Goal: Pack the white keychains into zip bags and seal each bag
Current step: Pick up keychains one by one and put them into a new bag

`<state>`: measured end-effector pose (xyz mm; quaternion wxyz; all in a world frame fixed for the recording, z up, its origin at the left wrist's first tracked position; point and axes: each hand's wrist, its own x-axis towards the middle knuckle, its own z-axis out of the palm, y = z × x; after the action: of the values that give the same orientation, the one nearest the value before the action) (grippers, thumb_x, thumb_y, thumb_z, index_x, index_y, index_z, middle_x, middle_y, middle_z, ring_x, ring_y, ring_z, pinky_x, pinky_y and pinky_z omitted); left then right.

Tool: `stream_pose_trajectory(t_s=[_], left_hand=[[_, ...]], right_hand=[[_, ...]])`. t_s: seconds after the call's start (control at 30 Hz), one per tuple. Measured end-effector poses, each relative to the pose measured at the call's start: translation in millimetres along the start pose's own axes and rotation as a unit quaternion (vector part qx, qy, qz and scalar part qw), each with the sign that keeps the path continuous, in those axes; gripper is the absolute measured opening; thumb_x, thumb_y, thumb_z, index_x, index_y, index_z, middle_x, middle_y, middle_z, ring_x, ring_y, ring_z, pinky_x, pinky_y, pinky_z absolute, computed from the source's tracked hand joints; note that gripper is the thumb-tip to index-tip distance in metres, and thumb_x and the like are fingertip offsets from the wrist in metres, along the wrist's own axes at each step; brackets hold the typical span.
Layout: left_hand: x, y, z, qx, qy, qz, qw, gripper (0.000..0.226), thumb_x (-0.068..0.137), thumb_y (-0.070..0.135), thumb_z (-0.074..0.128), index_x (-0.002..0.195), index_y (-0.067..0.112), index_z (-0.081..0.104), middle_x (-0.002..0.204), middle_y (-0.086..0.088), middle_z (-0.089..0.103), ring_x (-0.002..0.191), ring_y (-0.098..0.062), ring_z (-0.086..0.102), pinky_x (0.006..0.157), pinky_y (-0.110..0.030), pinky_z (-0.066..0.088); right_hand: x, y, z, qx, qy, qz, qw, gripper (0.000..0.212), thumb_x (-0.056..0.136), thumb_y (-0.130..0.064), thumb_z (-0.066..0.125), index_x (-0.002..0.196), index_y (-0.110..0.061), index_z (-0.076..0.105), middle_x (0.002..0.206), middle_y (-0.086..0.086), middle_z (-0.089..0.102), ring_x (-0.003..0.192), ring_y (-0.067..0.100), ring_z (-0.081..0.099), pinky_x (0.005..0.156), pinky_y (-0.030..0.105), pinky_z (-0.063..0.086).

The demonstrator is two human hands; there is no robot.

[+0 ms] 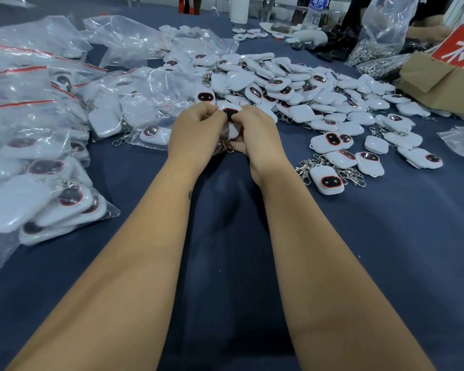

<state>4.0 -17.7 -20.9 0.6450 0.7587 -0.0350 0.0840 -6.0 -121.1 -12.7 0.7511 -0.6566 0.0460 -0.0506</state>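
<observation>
On the dark blue cloth (386, 250) of the table, seen from the head camera, both bare forearms reach forward and meet at the centre. The left hand (196, 132) and the right hand (255, 135) are pressed close together, fingers curled, pinching one white keychain (231, 121) between them. Its dark oval face with a red rim shows at the top between the thumbs; its metal clasp (227, 147) hangs below, just above the cloth. Whether a bag is around this keychain cannot be told; the fingers cover most of it.

Beyond the hands lies a loose heap of keychains (292, 84), white bodies and silver clasps tangled together, spreading right toward a scattered group (359, 156) lying apart on the cloth.

To the left, packed bags (38, 183) lie overlapping, each clear with a red strip at its mouth and a white keychain inside. One bagged keychain (150, 133) lies just beside the left hand.

At far right stand a cardboard box (434, 81) with a red sign (461, 49), and a large clear sack (386, 25). A water bottle (316, 9) stands at the far edge.
</observation>
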Motion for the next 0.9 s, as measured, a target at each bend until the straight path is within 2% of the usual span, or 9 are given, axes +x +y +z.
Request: stream_pose_trajectory(t_s=[0.07,0.17,0.23,0.3,0.47,0.6,0.7,0.8,0.9], left_hand=[[0.2,-0.5,0.1,-0.003,-0.001,-0.006,1.000,0.021,0.077,0.029,0.057,0.057,0.031,0.062,0.055,0.013,0.058,0.050,-0.011,0.047,0.060,-0.028,0.042],[1.0,-0.6,-0.3,0.005,-0.004,-0.008,1.000,0.015,0.074,0.028,0.056,0.060,0.027,0.062,0.054,0.013,0.057,0.047,-0.009,0.047,0.054,-0.022,0.041],[1.3,-0.4,-0.3,0.009,-0.011,-0.010,1.000,0.012,0.072,0.026,0.055,0.064,0.024,0.063,0.057,0.011,0.058,0.047,-0.009,0.048,0.053,-0.023,0.041],[1.2,-0.6,-0.3,0.018,-0.016,-0.007,1.000,0.012,0.074,0.025,0.055,0.065,0.024,0.064,0.057,0.012,0.058,0.046,-0.007,0.048,0.056,-0.025,0.041],[0.2,0.5,0.1,0.017,-0.011,-0.015,1.000,0.014,0.074,0.031,0.054,0.062,0.025,0.059,0.052,0.012,0.053,0.043,-0.006,0.044,0.053,-0.023,0.038],[-0.9,1.6,-0.3,0.017,-0.010,-0.019,1.000,0.016,0.070,0.037,0.054,0.067,0.023,0.060,0.056,0.009,0.056,0.043,-0.007,0.046,0.054,-0.023,0.040],[-1.2,2.3,-0.9,0.017,-0.009,-0.022,1.000,0.018,0.069,0.038,0.054,0.071,0.021,0.063,0.060,0.007,0.058,0.045,-0.008,0.047,0.055,-0.024,0.041],[-1.5,3.0,-1.5,0.016,-0.010,-0.023,1.000,0.023,0.070,0.037,0.054,0.075,0.016,0.065,0.063,0.005,0.060,0.046,-0.009,0.048,0.056,-0.025,0.042],[-1.7,3.0,-2.1,0.010,-0.011,-0.020,1.000,0.016,0.074,0.033,0.055,0.072,0.019,0.062,0.057,0.007,0.057,0.046,-0.011,0.048,0.054,-0.025,0.042]], right_hand=[[-0.8,1.0,-0.3,-0.001,-0.004,-0.006,1.000,0.020,0.089,0.000,0.048,0.073,-0.010,0.057,0.064,0.005,0.066,0.066,0.020,0.063,0.085,0.056,0.054],[-0.8,2.0,1.2,-0.022,0.012,-0.009,1.000,0.014,0.091,-0.002,0.048,0.091,-0.001,0.062,0.081,0.014,0.067,0.080,0.026,0.061,0.091,0.062,0.049],[-0.6,1.8,1.6,-0.032,0.033,-0.003,0.999,0.016,0.093,-0.004,0.051,0.101,-0.003,0.065,0.095,0.016,0.069,0.090,0.029,0.063,0.095,0.061,0.049],[-1.4,1.6,1.9,-0.034,0.041,-0.007,0.999,0.016,0.094,-0.005,0.052,0.102,-0.008,0.065,0.100,0.015,0.069,0.093,0.027,0.064,0.095,0.058,0.050],[-2.7,0.6,1.8,-0.041,0.035,-0.013,0.998,0.016,0.094,-0.004,0.052,0.091,-0.014,0.063,0.093,0.012,0.069,0.088,0.027,0.064,0.093,0.060,0.050],[-3.7,0.4,2.6,-0.046,0.033,-0.010,0.998,0.016,0.093,-0.003,0.050,0.095,-0.012,0.064,0.091,0.014,0.071,0.087,0.029,0.067,0.092,0.059,0.051],[-4.1,1.0,3.2,-0.051,0.036,-0.009,0.998,0.017,0.093,-0.004,0.050,0.100,-0.009,0.065,0.097,0.019,0.072,0.096,0.037,0.068,0.093,0.060,0.051],[-4.5,0.8,3.1,-0.041,0.027,-0.010,0.999,0.017,0.092,-0.004,0.050,0.099,-0.008,0.066,0.087,0.014,0.072,0.085,0.029,0.067,0.092,0.060,0.051],[-4.6,0.3,3.2,-0.019,0.020,-0.013,1.000,0.016,0.092,-0.004,0.051,0.094,-0.011,0.066,0.077,0.008,0.070,0.078,0.023,0.065,0.092,0.058,0.053]])
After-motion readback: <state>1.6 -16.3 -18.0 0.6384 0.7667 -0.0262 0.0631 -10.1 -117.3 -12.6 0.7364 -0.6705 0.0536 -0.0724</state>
